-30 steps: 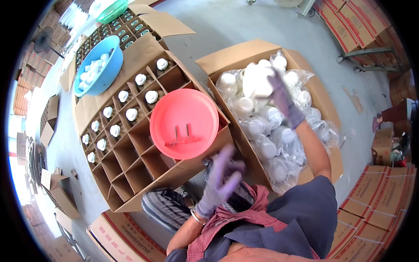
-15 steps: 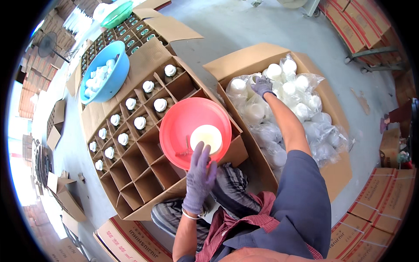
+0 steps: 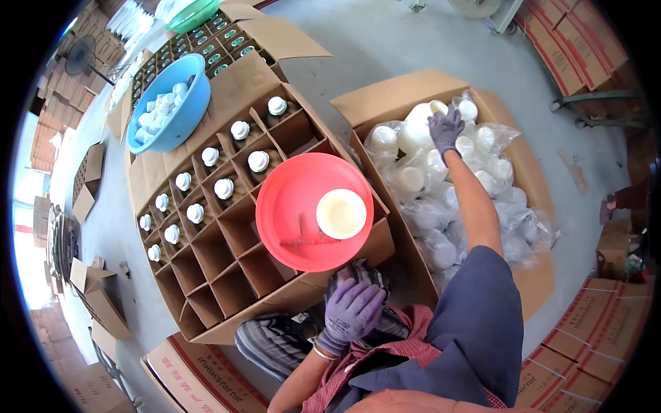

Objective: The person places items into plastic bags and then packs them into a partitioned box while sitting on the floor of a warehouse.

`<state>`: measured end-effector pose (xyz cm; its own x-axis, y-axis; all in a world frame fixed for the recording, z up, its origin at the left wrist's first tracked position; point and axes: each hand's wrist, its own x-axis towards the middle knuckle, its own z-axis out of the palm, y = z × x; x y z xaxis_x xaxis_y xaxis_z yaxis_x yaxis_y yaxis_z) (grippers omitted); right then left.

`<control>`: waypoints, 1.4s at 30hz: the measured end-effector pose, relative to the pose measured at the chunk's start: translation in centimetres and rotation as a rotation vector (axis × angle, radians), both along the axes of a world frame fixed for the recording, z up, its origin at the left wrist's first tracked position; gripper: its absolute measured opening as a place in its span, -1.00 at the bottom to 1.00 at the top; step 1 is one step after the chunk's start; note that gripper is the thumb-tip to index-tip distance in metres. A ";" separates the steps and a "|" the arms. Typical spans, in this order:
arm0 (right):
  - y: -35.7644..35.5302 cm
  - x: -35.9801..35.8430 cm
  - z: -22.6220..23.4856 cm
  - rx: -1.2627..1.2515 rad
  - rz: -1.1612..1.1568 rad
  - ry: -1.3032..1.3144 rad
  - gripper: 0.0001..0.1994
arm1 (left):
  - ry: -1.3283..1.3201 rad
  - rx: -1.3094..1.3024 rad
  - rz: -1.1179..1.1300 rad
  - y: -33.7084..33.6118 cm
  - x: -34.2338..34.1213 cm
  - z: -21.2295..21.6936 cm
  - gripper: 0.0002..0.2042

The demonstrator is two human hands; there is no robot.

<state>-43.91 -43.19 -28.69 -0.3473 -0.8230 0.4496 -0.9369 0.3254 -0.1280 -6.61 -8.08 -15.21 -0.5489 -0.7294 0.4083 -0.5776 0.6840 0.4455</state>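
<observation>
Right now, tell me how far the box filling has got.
Done: about eleven capped bottles stand in the far cells of the divided box. In hand: the right hand reaches among the bagged jars; one jar lies in the red bowl; the left hand rests on the knee. Left: the near cells are unfilled.

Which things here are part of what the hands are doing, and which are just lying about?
In use:
right hand reaching into the carton of bagged white jars
red basin holding one white jar
divided box, partly filled with capped jars
left hand, resting on the knee

Lying about:
blue basin of caps
green basin
flat cartons
</observation>
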 end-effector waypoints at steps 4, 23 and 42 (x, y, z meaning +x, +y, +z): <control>5.6 -3.8 9.4 -0.468 0.212 -0.556 -0.73 | 0.127 -0.032 -0.008 0.0 -0.5 0.8 -0.63; 40.7 26.3 22.6 0.029 1.388 -0.859 -0.53 | 1.135 0.531 0.623 8.8 11.9 5.6 -0.48; 35.1 21.3 16.1 0.503 1.110 -1.053 -0.58 | 1.861 0.597 -0.199 18.7 17.5 1.4 -0.58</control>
